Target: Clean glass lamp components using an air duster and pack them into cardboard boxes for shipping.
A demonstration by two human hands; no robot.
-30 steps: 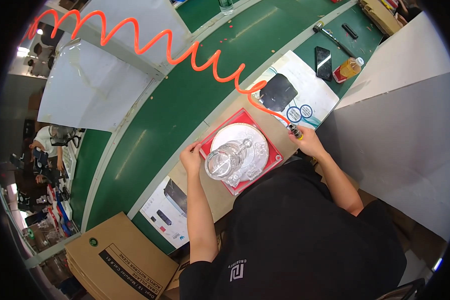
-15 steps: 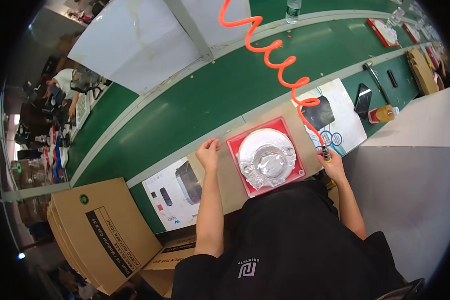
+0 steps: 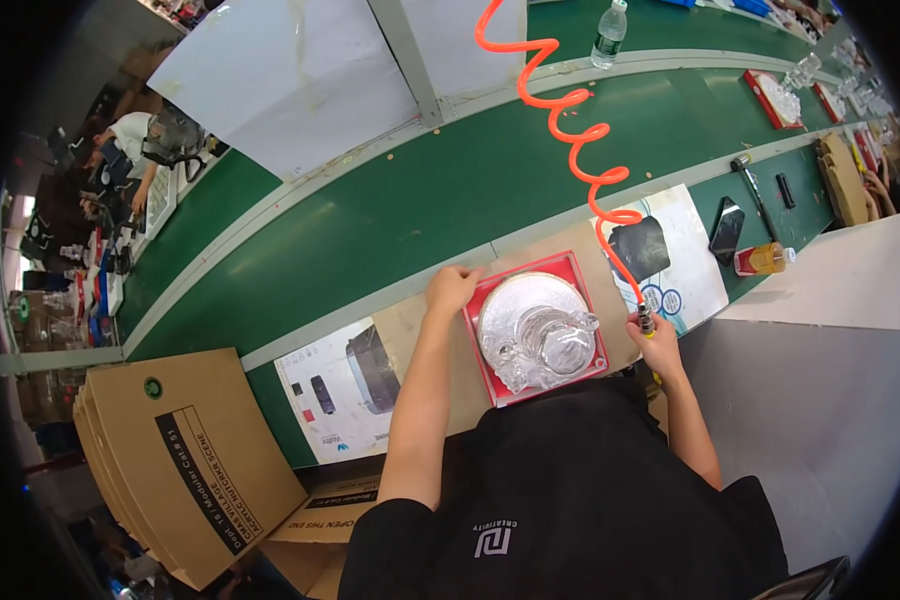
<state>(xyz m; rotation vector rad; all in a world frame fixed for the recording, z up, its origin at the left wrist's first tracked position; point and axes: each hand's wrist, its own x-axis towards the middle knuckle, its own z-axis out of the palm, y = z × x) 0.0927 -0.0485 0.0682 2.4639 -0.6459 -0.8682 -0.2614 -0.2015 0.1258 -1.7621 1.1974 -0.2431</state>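
A red square tray (image 3: 576, 264) lies on brown cardboard in front of me. It holds a round white glittery base with a clear, glass-like ornament (image 3: 560, 345), whose exact shape is hard to make out. My left hand (image 3: 453, 288) is at the tray's upper left corner, fingers stretched toward the rim; whether they press on it is unclear. To the right of the tray, my right hand (image 3: 656, 345) is closed around a small metal and yellow air nozzle (image 3: 645, 320). An orange coiled air hose (image 3: 595, 178) runs up from the nozzle.
A phone (image 3: 727, 228), a drink bottle (image 3: 762, 260) and a long-handled tool (image 3: 755, 187) lie on the right. A water bottle (image 3: 609, 35) stands at the back. Stacked cardboard boxes (image 3: 185, 450) rise on the left; another person (image 3: 135, 140) sits beyond.
My left hand has moved right to the tray's corner, and its fingers have stretched out. My right hand keeps the nozzle beside the tray. The whole view has shifted slightly.
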